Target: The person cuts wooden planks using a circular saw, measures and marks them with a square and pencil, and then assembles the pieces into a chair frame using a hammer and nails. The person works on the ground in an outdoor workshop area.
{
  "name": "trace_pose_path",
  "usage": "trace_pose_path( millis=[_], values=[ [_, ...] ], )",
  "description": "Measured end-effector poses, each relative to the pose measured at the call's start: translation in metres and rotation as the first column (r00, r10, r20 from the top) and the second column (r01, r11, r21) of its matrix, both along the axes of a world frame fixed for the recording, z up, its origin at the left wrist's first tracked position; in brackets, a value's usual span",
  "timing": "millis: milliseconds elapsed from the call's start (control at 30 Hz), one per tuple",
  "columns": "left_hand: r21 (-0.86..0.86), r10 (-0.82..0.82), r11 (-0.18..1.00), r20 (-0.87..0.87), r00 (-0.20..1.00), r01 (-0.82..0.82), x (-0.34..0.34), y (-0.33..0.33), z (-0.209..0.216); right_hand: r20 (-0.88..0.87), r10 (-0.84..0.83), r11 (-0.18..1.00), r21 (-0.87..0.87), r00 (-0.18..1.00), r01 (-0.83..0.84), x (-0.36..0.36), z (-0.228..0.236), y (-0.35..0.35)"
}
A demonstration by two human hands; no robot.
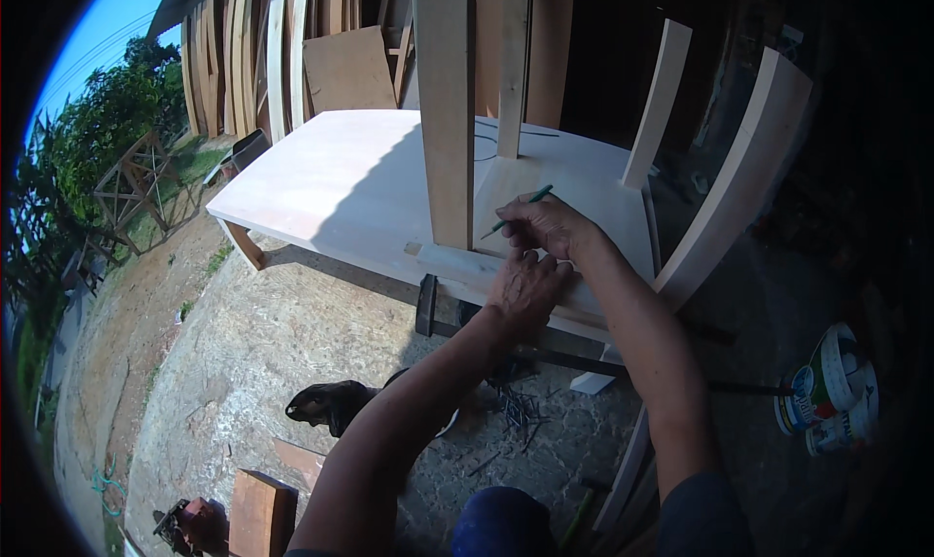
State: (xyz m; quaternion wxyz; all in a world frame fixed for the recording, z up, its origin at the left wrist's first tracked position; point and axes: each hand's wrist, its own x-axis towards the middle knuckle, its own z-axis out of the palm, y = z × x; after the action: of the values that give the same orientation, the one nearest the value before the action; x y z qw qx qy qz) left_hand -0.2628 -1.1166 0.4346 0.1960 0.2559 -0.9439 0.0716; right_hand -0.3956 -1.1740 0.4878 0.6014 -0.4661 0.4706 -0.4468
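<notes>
Partly hidden: pencil (516, 210) behind right hand (547, 226)

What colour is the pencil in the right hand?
Green; the pencil in the right hand shows best in the head view.

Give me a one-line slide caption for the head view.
Right hand holds a green pencil beside an upright wooden leg; left hand presses the wooden frame.

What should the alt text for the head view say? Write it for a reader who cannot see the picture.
A person's right hand holds a green pencil beside an upright wooden leg of an unfinished frame, while the left hand presses on the frame's rail. The frame lies on a pale wooden tabletop outdoors, with loose nails on the ground below.
</notes>
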Motion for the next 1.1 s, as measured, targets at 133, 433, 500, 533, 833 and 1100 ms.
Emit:
trace_pose_path(
  millis=[133,433,500,533,833,1100],
  values=[
    [0.008,-0.022,1.000,0.004,1.000,0.022,-0.001,0.003,0.007,-0.013,0.009,0.995,0.100,1.000,-0.007,-0.005,-0.002,-0.015],
    [0.036,-0.012,0.999,0.029,1.000,0.011,0.003,0.007,0.013,-0.073,0.066,0.994,0.093,0.995,-0.059,0.013,-0.004,-0.016],
    [0.038,-0.016,0.999,0.029,0.999,0.014,0.003,0.005,0.012,-0.080,0.079,0.992,0.101,0.994,-0.071,0.015,-0.004,-0.016],
    [0.038,-0.018,0.999,0.027,0.999,0.017,0.003,0.005,0.012,-0.083,0.076,0.992,0.108,0.994,-0.067,0.014,-0.005,-0.017],
    [-0.044,-0.045,0.998,-0.044,0.998,0.043,-0.001,-0.001,0.005,-0.090,0.100,0.990,0.110,0.991,-0.090,0.016,-0.005,-0.019],
    [0.038,0.001,0.999,0.093,0.996,-0.004,-0.002,0.005,0.013,0.235,0.097,0.994,-0.065,0.967,-0.084,0.001,0.007,-0.003]
  ],
)
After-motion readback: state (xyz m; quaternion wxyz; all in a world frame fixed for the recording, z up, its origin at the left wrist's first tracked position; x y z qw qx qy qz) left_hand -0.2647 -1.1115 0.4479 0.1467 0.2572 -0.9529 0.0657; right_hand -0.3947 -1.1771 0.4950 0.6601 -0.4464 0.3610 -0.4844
